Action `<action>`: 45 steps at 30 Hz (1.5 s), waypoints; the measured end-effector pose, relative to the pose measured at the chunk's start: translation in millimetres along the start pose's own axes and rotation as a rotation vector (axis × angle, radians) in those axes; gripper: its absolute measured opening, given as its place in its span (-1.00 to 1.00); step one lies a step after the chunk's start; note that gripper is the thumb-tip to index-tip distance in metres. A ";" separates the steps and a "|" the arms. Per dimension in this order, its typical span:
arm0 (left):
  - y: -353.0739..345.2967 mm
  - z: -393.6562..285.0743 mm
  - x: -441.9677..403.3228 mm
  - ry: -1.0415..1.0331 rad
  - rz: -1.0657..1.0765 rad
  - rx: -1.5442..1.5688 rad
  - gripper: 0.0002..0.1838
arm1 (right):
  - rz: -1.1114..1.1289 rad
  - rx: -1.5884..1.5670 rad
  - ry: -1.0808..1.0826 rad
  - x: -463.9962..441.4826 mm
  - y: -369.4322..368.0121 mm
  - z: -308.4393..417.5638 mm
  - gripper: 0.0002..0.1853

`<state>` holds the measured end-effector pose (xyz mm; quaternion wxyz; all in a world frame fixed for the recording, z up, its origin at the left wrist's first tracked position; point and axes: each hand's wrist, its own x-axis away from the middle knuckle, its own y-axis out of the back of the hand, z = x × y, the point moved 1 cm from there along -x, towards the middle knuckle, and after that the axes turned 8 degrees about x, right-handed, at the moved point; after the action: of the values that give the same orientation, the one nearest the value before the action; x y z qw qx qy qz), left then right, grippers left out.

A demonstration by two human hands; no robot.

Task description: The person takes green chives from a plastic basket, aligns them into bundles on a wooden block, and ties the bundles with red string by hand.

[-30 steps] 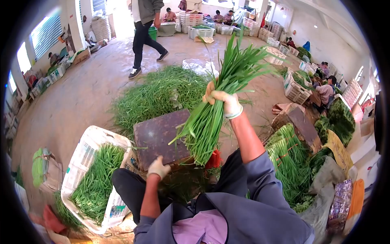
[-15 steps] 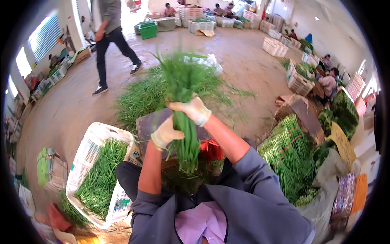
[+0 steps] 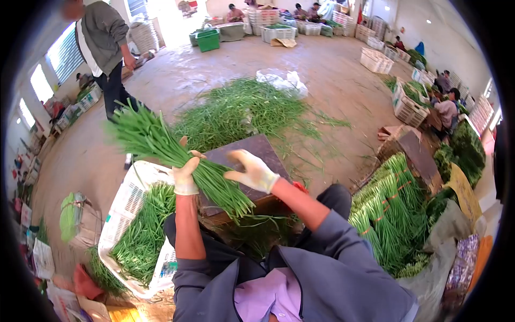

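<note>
Above brown tabletop, left hand grips green stalk bundle mid-length; right hand open beside it.

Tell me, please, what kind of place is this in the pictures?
Probably a packing shed for green vegetables: banded green bundles lie at the right, a white crate holds loose greens, and the left hand grips a bunch of long green stalks.

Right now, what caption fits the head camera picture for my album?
Gloved left hand grips a bunch of green stalks near a white crate, right hand close by.
</note>
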<state>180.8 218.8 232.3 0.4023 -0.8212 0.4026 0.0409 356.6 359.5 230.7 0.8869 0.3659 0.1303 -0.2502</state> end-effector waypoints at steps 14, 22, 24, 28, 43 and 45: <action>90.3 -13.3 -10.9 -0.146 -0.356 0.275 -0.38 | -0.060 -1.557 -0.148 92.3 3.5 -66.9 -0.85; 44.2 6.7 -14.1 -0.167 -0.539 0.026 -0.44 | -0.083 0.378 -0.075 24.4 -23.8 50.2 -0.29; 31.6 11.4 -14.4 -0.220 -0.511 0.020 -0.46 | -0.213 0.430 0.070 12.9 -39.1 40.6 -0.51; 42.0 -1.9 -13.7 -0.254 -0.669 -0.077 -0.82 | -0.284 -0.059 0.145 22.7 -31.9 -1.8 -0.79; 44.1 -18.7 -26.0 -0.486 -0.801 -0.236 -0.69 | -0.164 0.181 -0.241 43.4 -40.5 -20.5 -0.18; 17.7 -16.6 -23.1 -0.546 -0.818 -0.281 -0.45 | -0.302 0.150 -0.230 34.2 -55.8 -15.9 -0.18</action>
<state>148.7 215.6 241.4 0.3614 -0.9172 -0.0809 0.1471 354.5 325.1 172.8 0.8186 0.3764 0.0626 -0.4294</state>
